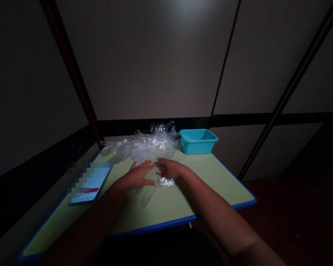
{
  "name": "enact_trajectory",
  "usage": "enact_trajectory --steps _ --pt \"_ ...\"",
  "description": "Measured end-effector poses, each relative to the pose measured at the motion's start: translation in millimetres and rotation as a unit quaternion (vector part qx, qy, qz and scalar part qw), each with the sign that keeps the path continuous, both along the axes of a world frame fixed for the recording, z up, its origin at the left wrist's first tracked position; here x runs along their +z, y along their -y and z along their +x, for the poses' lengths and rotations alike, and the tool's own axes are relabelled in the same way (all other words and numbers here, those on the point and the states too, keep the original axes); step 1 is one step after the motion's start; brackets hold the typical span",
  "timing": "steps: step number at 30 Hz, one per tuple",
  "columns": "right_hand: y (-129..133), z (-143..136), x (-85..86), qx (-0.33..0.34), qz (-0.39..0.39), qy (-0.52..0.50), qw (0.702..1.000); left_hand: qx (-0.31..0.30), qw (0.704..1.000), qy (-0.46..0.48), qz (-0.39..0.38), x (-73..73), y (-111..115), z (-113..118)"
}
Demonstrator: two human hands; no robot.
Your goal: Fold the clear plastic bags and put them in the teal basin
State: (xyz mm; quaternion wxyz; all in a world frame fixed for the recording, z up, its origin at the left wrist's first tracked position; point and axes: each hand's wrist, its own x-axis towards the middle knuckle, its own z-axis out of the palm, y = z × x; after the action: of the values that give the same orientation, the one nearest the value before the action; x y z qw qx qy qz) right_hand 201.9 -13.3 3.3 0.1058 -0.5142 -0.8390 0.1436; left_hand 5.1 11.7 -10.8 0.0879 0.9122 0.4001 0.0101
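Note:
My left hand (141,175) is spread low over the middle of the table, fingers apart, its thumb tip near a small piece of clear plastic (166,181). Just right of it, my right hand (168,168) has bent fingers that point left, with its fingertips close to those of my left hand. The shiny plastic lies below my right hand and partly under it; whether that hand grips any of it is too dark to tell. Thin clear film (150,194) stretches toward the near side below my left hand.
A heap of crumpled clear plastic bags (152,142) lies along the table's back edge. A turquoise basket (198,147) stands at the back right. On the left lies a flat, partly pixelated blue item (96,181). The light-green table (211,177) has a blue rim; panels rise behind it.

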Motion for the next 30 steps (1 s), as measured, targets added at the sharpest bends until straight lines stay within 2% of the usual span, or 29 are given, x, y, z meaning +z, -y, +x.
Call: enact_trajectory --steps 5,11,14,15,17,19,21,24,27,30 --pt "5.6 -0.6 4.3 -0.002 -0.079 0.087 0.993 0.048 0.998 -0.036 0.0 4.8 -10.2 -12.5" --pt "10.8 3.6 15.0 0.007 -0.121 0.152 0.981 0.174 0.978 -0.021 0.111 6.4 -20.0 -26.2" --pt "14.4 1.1 18.4 0.017 -0.131 0.166 0.977 0.219 0.962 0.036 0.161 6.5 -21.1 -23.7" --pt "15.8 0.0 19.5 0.02 -0.137 0.165 0.976 0.216 0.959 0.073 0.17 7.0 -19.9 -20.4" --pt "18.4 -1.8 21.3 0.024 -0.146 0.158 0.976 0.164 0.959 0.168 0.157 8.2 -15.0 -10.9" --pt "19.8 -2.1 22.2 0.023 -0.153 0.146 0.977 0.081 0.958 0.259 0.093 8.4 -7.5 0.3" --pt "19.2 -0.3 21.8 0.018 -0.156 0.132 0.979 0.031 0.954 0.299 0.008 6.6 0.3 10.1" --pt "14.8 4.5 19.0 -0.016 -0.137 0.107 0.985 0.036 0.967 0.253 -0.018 1.0 7.9 17.4" --pt "9.0 8.1 15.2 -0.064 -0.111 0.099 0.987 0.071 0.989 0.131 -0.013 -3.0 11.2 17.5" --pt "5.7 8.1 12.9 -0.055 -0.14 0.127 0.98 0.065 0.997 0.014 -0.045 -2.1 15.2 17.0"
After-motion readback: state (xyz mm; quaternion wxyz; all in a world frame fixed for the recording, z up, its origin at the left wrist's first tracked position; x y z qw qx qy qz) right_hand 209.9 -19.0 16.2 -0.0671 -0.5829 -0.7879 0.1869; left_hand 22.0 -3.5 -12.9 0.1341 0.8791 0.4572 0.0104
